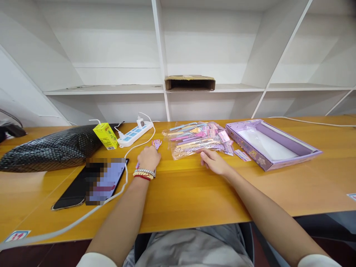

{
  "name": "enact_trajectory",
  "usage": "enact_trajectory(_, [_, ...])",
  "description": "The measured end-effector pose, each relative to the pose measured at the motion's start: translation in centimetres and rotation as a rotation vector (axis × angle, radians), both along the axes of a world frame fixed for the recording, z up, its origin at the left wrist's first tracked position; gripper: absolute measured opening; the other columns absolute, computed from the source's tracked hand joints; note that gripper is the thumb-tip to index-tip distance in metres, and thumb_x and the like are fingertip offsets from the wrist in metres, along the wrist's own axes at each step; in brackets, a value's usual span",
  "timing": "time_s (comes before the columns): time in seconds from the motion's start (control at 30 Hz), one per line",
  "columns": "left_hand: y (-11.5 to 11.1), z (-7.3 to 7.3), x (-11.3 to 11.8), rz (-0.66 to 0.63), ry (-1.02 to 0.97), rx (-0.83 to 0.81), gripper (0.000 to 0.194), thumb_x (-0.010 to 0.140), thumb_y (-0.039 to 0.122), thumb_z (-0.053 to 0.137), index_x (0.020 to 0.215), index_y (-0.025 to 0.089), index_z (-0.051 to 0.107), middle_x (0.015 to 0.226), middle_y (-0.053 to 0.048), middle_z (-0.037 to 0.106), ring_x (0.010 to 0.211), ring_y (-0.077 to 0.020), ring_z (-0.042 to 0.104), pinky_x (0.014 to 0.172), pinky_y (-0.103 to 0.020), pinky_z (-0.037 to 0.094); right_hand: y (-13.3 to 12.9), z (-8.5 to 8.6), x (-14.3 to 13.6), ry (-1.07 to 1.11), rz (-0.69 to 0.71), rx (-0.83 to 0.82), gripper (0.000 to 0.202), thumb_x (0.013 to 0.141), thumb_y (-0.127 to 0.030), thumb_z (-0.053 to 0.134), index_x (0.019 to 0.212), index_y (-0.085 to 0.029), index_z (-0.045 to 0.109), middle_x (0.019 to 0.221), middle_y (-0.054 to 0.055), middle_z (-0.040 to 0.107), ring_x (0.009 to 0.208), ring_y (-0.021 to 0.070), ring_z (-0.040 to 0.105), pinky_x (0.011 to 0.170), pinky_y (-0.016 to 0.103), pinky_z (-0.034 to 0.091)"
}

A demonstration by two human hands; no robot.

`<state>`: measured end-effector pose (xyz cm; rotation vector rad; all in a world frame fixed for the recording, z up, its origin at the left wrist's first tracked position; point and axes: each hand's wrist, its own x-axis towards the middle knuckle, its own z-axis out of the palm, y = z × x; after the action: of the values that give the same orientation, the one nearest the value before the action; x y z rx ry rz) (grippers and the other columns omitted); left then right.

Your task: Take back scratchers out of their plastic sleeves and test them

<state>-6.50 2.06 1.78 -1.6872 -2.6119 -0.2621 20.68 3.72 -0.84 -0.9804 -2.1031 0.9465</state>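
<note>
My left hand (149,159) lies on the wooden table, closed round a purple back scratcher (156,143). Its small hand-shaped head sticks out past my fingers, and part of the stick shows at the wrist side. My right hand (214,162) rests at the near edge of a pile of back scratchers in clear plastic bags (194,139). Its fingers point left, loosely stretched, with nothing visible in them. Blue, pink, purple and cream sticks show through the bags. A small printed card (242,155) lies right of the pile.
A purple open box (263,165) stands at right. At left are a black wrapped bundle (52,150), a yellow drink carton (106,136), a power strip (135,133) and two phones (72,189). A white cable (111,198) crosses the table. A cardboard box (190,78) sits on the shelf.
</note>
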Motion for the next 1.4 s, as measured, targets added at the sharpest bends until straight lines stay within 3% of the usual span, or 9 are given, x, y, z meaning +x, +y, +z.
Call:
enact_trajectory(0.2, [-0.3, -0.2, 1.2, -0.132, 0.063, 0.119, 0.038, 0.078, 0.038, 0.047, 0.104, 0.012, 0.059, 0.105, -0.018, 0.059, 0.096, -0.0309, 0.058, 0.081, -0.04, 0.045, 1.1, 0.1, 1.1, -0.095, -0.168, 0.219, 0.039, 0.086, -0.053, 0.039, 0.085, -0.02, 0.059, 0.062, 0.0, 0.057, 0.057, 0.0136, 0.05, 0.058, 0.027, 0.037])
enact_trajectory(0.43, [-1.5, -1.1, 6.0, -0.538, 0.05, 0.213, 0.036, 0.079, 0.032, 0.047, 0.111, 0.017, 0.055, 0.11, -0.012, 0.054, 0.107, -0.0255, 0.05, 0.091, -0.035, 0.04, 3.6, -1.1, 3.0, -0.05, -0.497, 0.345, 0.031, 0.079, -0.042, 0.051, 0.096, -0.018, 0.06, 0.073, 0.003, 0.062, 0.061, 0.0137, 0.053, 0.063, 0.027, 0.041])
enact_trajectory(0.63, [-1.7, -2.1, 7.1, -0.723, -0.036, 0.292, 0.044, 0.076, 0.023, 0.048, 0.119, 0.019, 0.051, 0.119, -0.01, 0.051, 0.112, -0.0238, 0.045, 0.099, -0.035, 0.035, 4.7, -2.1, 3.8, -0.165, -0.481, 0.237, 0.035, 0.074, -0.037, 0.055, 0.103, -0.018, 0.057, 0.076, 0.002, 0.063, 0.068, 0.0152, 0.056, 0.067, 0.029, 0.041])
enact_trajectory(0.9, [-1.4, -1.9, 6.2, -0.741, -0.159, 0.225, 0.051, 0.075, 0.013, 0.041, 0.125, 0.02, 0.049, 0.118, -0.008, 0.054, 0.11, -0.0204, 0.05, 0.095, -0.031, 0.039, 4.4, -2.3, 3.4, -0.191, -0.427, 0.221, 0.035, 0.074, -0.032, 0.054, 0.106, -0.018, 0.055, 0.068, 0.0, 0.061, 0.063, 0.0143, 0.055, 0.062, 0.027, 0.039])
enact_trajectory(1.03, [-1.4, -1.9, 5.9, -0.811, -0.161, 0.158, 0.043, 0.073, 0.015, 0.045, 0.112, 0.023, 0.06, 0.121, -0.005, 0.053, 0.106, -0.0197, 0.052, 0.095, -0.031, 0.039, 4.2, -1.8, 3.3, -0.209, -0.379, 0.226, 0.029, 0.074, -0.031, 0.051, 0.099, -0.018, 0.059, 0.066, 0.0, 0.062, 0.062, 0.0136, 0.055, 0.061, 0.026, 0.039])
enact_trajectory(1.13, [-1.3, -1.7, 6.0, -0.774, -0.118, 0.163, 0.025, 0.074, 0.026, 0.048, 0.088, 0.02, 0.068, 0.106, -0.006, 0.061, 0.101, -0.0219, 0.054, 0.09, -0.033, 0.039, 4.2, -1.1, 3.9, -0.249, -0.542, 0.324, 0.026, 0.075, -0.03, 0.048, 0.094, -0.018, 0.062, 0.073, 0.003, 0.063, 0.068, 0.0154, 0.057, 0.066, 0.028, 0.041])
enact_trajectory(1.23, [-1.3, -1.3, 6.2, -0.688, -0.02, 0.133, 0.034, 0.078, 0.036, 0.043, 0.058, 0.018, 0.063, 0.069, -0.008, 0.063, 0.077, -0.0222, 0.057, 0.076, -0.035, 0.039, 4.3, -0.3, 5.1, -0.368, -0.817, 0.449, 0.032, 0.074, -0.032, 0.05, 0.098, -0.015, 0.062, 0.093, 0.011, 0.064, 0.092, 0.0237, 0.056, 0.08, 0.035, 0.041])
enact_trajectory(1.3, [-1.3, -1.0, 6.2, -0.637, -0.001, 0.101, 0.043, 0.079, 0.041, 0.04, 0.048, 0.018, 0.057, 0.051, -0.007, 0.054, 0.06, -0.0194, 0.052, 0.065, -0.034, 0.035, 4.4, 0.0, 5.9, -0.489, -0.921, 0.402, 0.042, 0.071, -0.036, 0.055, 0.105, -0.012, 0.059, 0.105, 0.017, 0.061, 0.101, 0.0298, 0.052, 0.085, 0.04, 0.039])
enact_trajectory(1.4, [-1.4, -0.7, 6.0, -0.618, -0.097, 0.053, 0.048, 0.079, 0.048, 0.039, 0.043, 0.018, 0.05, 0.043, -0.003, 0.042, 0.047, -0.0138, 0.039, 0.053, -0.03, 0.025, 4.5, 0.1, 6.5, -0.579, -0.88, 0.17, 0.053, 0.067, -0.043, 0.058, 0.11, -0.012, 0.057, 0.103, 0.018, 0.062, 0.095, 0.0313, 0.056, 0.078, 0.04, 0.043])
